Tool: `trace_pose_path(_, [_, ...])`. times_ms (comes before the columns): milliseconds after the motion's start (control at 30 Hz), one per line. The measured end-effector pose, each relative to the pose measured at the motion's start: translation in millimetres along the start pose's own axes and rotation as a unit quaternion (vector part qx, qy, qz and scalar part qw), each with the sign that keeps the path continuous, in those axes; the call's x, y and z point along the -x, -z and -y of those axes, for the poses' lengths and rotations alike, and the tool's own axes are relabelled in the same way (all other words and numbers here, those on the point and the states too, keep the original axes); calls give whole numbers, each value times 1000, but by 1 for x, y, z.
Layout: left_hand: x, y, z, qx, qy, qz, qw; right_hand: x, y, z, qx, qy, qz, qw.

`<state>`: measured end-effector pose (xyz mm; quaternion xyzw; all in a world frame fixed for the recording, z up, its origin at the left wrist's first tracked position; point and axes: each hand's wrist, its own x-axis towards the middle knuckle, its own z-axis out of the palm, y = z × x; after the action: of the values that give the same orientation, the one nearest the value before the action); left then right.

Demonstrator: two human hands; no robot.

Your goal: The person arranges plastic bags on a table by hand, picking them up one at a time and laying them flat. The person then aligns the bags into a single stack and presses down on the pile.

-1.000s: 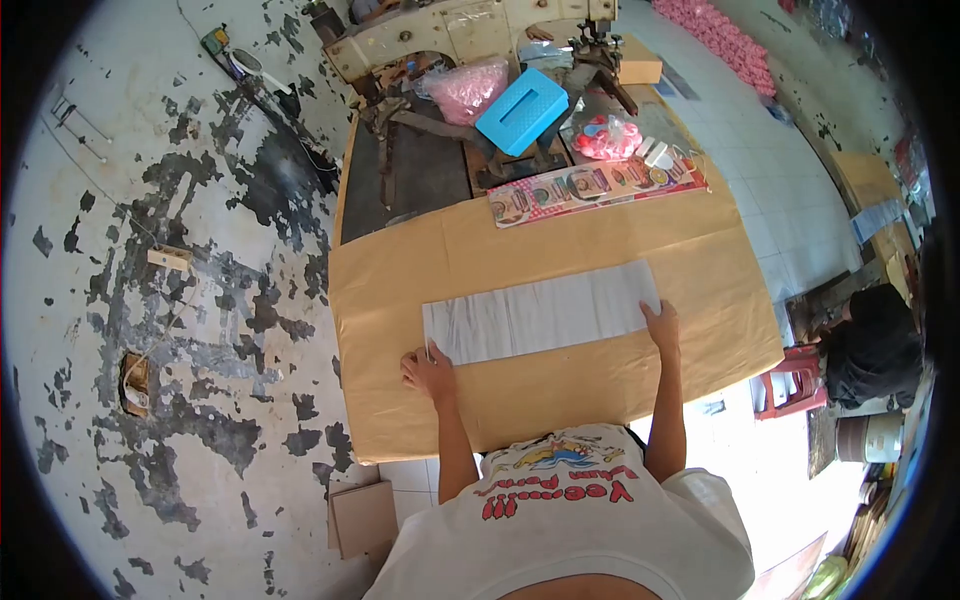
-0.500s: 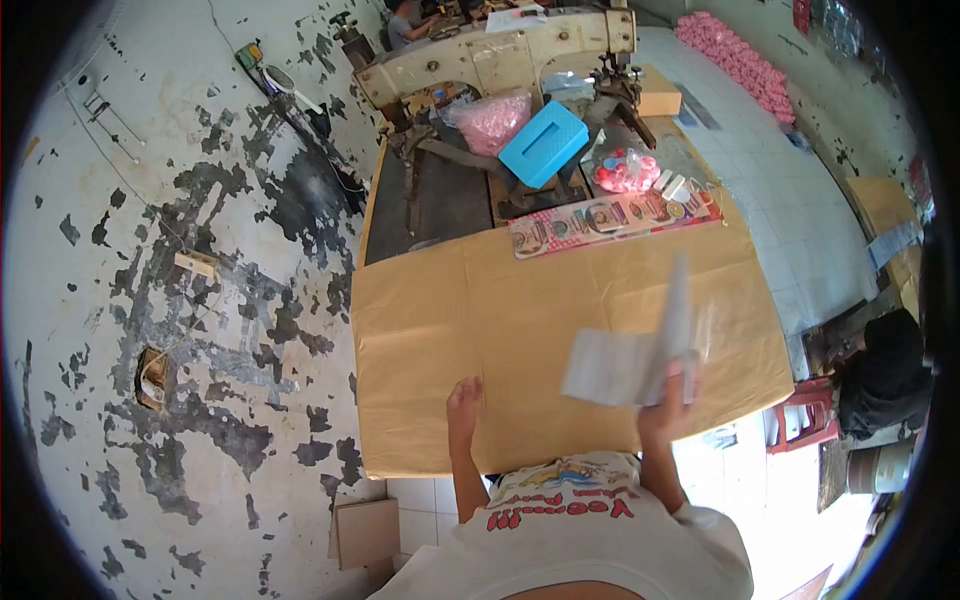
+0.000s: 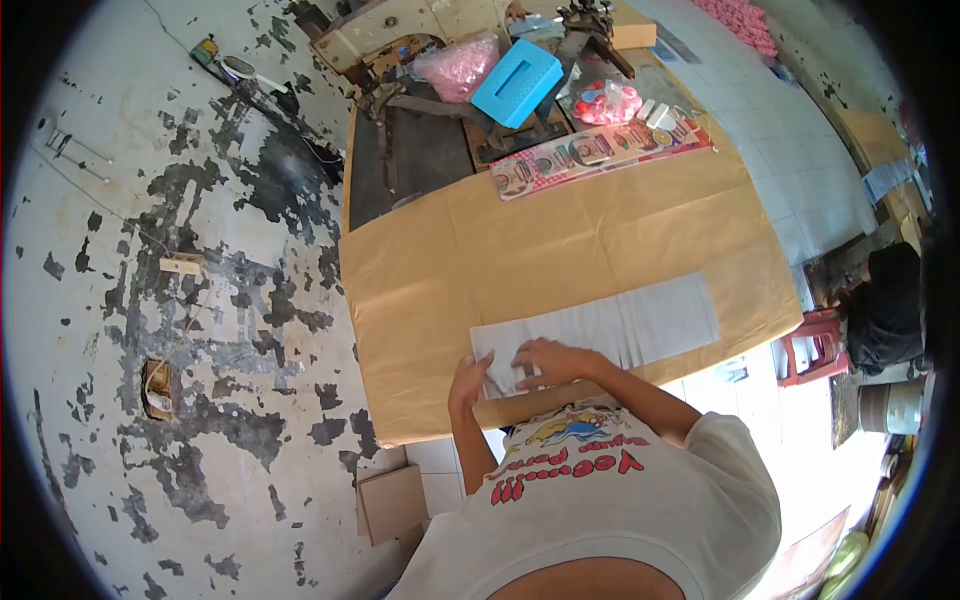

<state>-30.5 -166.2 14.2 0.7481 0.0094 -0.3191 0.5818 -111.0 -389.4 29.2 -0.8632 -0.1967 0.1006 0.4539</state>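
Note:
A long pale grey sheet (image 3: 640,320), which looks like paper or thin plastic with creases across it, lies spread on the brown paper table cover (image 3: 420,270) near the front edge. My left hand (image 3: 468,382) is at its left end, thumb lapping over the edge and fingers closed about it. Just to the right, my right hand (image 3: 548,362) rests on top of the sheet with fingers apart, pointing left.
Farther back lie a printed strip (image 3: 600,158), a bag of red and pink pieces (image 3: 608,103), a blue plastic basket (image 3: 517,84) and a pink-filled bag (image 3: 458,68). Machine parts stand behind. A person in black (image 3: 885,305) sits at right near a red stool (image 3: 815,345).
The sheet, held up and folded in my right hand before, now lies flat and stretched out. My right hand has moved left onto it, and my left hand has come to its end.

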Motion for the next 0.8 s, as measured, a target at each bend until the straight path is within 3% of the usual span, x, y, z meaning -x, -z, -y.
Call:
trace_pose_path(33, [3, 1, 2, -4, -9, -20, 1000, 7, 10, -2, 45, -39, 21, 998])
trace_pose_path(100, [8, 6, 4, -13, -29, -58, 998, 33, 4, -39, 161, -64, -124, 977])
trace_pose_path(167, [7, 22, 25, 60, -44, -111, 991, 65, 19, -55, 219, -185, -192, 939])
trace_pose_path(233, [6, 43, 41, 122, -42, -161, 978, 94, 34, -66, 209, -268, -313, 887])
trace_pose_path(300, [10, 55, 50, 104, -49, -219, 969, 118, 51, -66, 247, -362, -355, 826])
trace_pose_path(400, [16, 69, 46, 85, -36, -254, 963, 146, 52, -94, 363, -415, -472, 688])
trace_pose_path(500, [15, 81, 52, 57, -48, -258, 963, 153, 79, -70, 394, -401, -507, 653])
trace_pose_path(600, [6, 85, 55, 30, -65, -267, 961, 158, 62, -111, 52, -321, -490, 809])
trace_pose_path(700, [0, 86, 53, -38, -73, -277, 957, 139, 54, -56, 218, -402, -449, 768])
trace_pose_path(800, [7, 72, 28, -132, -52, -302, 943, 140, 54, -53, 223, -450, -438, 746])
